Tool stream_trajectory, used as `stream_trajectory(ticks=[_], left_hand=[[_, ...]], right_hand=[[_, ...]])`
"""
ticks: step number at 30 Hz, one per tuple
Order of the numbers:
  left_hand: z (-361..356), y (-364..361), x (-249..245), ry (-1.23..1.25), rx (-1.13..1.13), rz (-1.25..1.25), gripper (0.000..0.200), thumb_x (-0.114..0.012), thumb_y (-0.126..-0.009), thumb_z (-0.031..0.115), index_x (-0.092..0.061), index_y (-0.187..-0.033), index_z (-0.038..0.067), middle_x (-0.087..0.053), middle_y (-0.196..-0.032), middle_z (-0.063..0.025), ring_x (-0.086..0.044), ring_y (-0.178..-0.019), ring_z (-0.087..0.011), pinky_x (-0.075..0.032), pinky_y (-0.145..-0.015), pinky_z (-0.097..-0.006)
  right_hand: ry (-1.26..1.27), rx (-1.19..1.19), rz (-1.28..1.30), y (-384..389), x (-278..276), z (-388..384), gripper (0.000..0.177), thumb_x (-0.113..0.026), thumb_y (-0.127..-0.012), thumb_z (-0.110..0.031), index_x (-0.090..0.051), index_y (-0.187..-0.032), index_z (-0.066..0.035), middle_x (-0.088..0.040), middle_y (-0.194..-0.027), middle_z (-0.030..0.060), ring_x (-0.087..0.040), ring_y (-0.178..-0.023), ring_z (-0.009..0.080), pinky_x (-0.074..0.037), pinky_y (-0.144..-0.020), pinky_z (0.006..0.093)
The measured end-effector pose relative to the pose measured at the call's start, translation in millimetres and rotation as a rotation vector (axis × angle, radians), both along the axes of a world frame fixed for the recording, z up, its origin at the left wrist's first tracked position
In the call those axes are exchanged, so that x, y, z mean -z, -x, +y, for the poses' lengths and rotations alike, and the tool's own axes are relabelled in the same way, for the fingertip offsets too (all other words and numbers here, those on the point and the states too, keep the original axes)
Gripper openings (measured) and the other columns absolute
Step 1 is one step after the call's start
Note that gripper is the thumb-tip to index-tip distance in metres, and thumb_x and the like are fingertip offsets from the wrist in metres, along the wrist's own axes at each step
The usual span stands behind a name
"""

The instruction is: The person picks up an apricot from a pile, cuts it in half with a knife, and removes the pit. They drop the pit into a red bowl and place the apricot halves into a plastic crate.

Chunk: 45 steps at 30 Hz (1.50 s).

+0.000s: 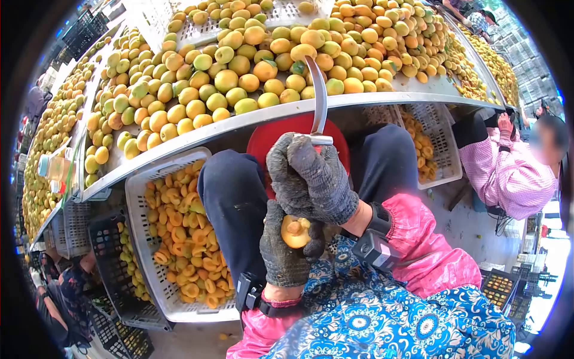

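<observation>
By the table — a white crate holds halved apricots.

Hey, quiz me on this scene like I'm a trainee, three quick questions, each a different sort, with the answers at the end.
1. Fill in the blank: the left hand holds a cut ____.
2. True or false: the right hand grips a knife whose blade is straight.
3. Short answer: what is in the white crate beside the left leg?

Key:
1. Apricot.
2. False; the blade is curved.
3. Apricot halves.
</observation>
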<state>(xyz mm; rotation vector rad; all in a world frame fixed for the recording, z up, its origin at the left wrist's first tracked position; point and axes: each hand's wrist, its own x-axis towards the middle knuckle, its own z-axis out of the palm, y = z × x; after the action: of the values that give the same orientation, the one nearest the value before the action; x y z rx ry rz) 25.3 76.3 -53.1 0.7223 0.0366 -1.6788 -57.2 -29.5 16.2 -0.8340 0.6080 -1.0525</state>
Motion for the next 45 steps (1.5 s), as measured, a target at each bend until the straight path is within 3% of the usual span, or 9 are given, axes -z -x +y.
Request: stream_trajectory(ticks=[12, 20, 22, 25, 29, 31, 36, 38, 45], left_hand=[[-11, 7, 21, 0.146, 0.412, 0.509, 0.064, -0.035, -0.091, 0.065, -0.053, -0.117, 0.008, -0.062, -0.091, -0.0093, -0.063, -0.082, -0.0234, -0.054, -0.074, -0.0338], [-3, 41, 8, -0.219, 0.018, -0.099, 0.043, -0.051, -0.092, 0.049, -0.055, -0.112, 0.012, -0.062, -0.090, -0.0061, -0.060, -0.074, -0.0195, -0.047, -0.055, -0.0287], [1, 45, 21, 0.076, 0.063, -1.321, 0.029, -0.062, -0.086, 0.028, -0.058, -0.109, 0.011, -0.064, -0.089, -0.0070, -0.063, -0.077, -0.0226, -0.051, -0.067, -0.0310], [-7, 46, -5, 0.215, 0.306, -1.539, 0.027, -0.064, -0.078, 0.011, -0.060, -0.104, 0.007, -0.066, -0.093, -0.0071, -0.065, -0.081, -0.0240, -0.051, -0.076, -0.0319], [-11, 43, 15, 0.152, 0.330, -1.137, 0.026, -0.065, -0.075, 0.009, -0.061, -0.100, 0.005, -0.066, -0.097, -0.0069, -0.064, -0.088, -0.0237, -0.050, -0.078, -0.0324], [-16, 43, 16, -0.047, 0.276, -0.068, 0.022, -0.059, -0.080, 0.011, -0.061, -0.101, 0.006, -0.067, -0.097, -0.0070, -0.064, -0.087, -0.0266, -0.051, -0.078, -0.0341], [-24, 42, 33, 0.101, 0.366, -0.443, 0.039, -0.039, -0.098, 0.027, -0.049, -0.127, 0.002, -0.057, -0.121, -0.0111, -0.057, -0.109, -0.0237, -0.049, -0.093, -0.0349], [-33, 31, 46, -0.086, 0.302, 0.371, 0.039, -0.040, -0.099, 0.027, -0.048, -0.128, 0.002, -0.057, -0.121, -0.0105, -0.057, -0.108, -0.0227, -0.048, -0.093, -0.0345], [-95, 63, -2, 0.005, 0.130, -0.559, 0.042, -0.042, -0.098, 0.042, -0.056, -0.115, 0.006, -0.064, -0.101, -0.0068, -0.064, -0.085, -0.0184, -0.054, -0.071, -0.0304]], right_hand=[[-0.236, 0.024, 0.112, 34, 33, -6, 0.031, -0.060, -0.091, -0.038, -0.060, -0.088, -0.007, -0.057, -0.069, -0.0013, -0.054, -0.056, 0.0068, -0.044, -0.050, 0.0197], [-0.221, 0.052, -0.011, 42, 35, 2, 0.021, -0.066, -0.089, -0.025, -0.065, -0.087, -0.004, -0.062, -0.075, -0.0014, -0.056, -0.067, 0.0045, -0.046, -0.058, 0.0196], [-0.213, 0.053, -0.041, 43, 35, 4, 0.022, -0.065, -0.089, -0.025, -0.065, -0.084, -0.004, -0.062, -0.072, -0.0016, -0.055, -0.064, 0.0046, -0.044, -0.055, 0.0204], [-0.067, 0.025, 0.182, 46, 43, 4, 0.025, -0.066, -0.088, -0.027, -0.066, -0.077, -0.004, -0.058, -0.064, -0.0029, -0.052, -0.059, 0.0047, -0.041, -0.051, 0.0213], [-0.152, -0.065, 0.028, 58, 42, 2, 0.020, -0.068, -0.087, -0.024, -0.063, -0.092, -0.005, -0.061, -0.077, -0.0012, -0.057, -0.069, 0.0063, -0.047, -0.060, 0.0207], [-0.185, -0.029, -0.046, 62, 38, 0, 0.020, -0.067, -0.088, -0.025, -0.062, -0.091, -0.006, -0.059, -0.076, -0.0018, -0.056, -0.068, 0.0066, -0.047, -0.060, 0.0212], [-0.204, -0.038, -0.089, 70, 38, -11, 0.022, -0.064, -0.090, -0.029, -0.059, -0.086, -0.008, -0.057, -0.074, -0.0014, -0.054, -0.065, 0.0072, -0.046, -0.058, 0.0215], [-0.327, -0.093, -0.258, 76, 36, -18, 0.021, -0.064, -0.090, -0.027, -0.058, -0.084, -0.008, -0.057, -0.073, -0.0006, -0.053, -0.060, 0.0077, -0.044, -0.052, 0.0214], [-0.154, 0.123, -0.164, 80, 32, -61, 0.024, -0.065, -0.088, -0.027, -0.061, -0.077, -0.007, -0.056, -0.066, -0.0025, -0.047, -0.049, 0.0045, -0.037, -0.042, 0.0196]])
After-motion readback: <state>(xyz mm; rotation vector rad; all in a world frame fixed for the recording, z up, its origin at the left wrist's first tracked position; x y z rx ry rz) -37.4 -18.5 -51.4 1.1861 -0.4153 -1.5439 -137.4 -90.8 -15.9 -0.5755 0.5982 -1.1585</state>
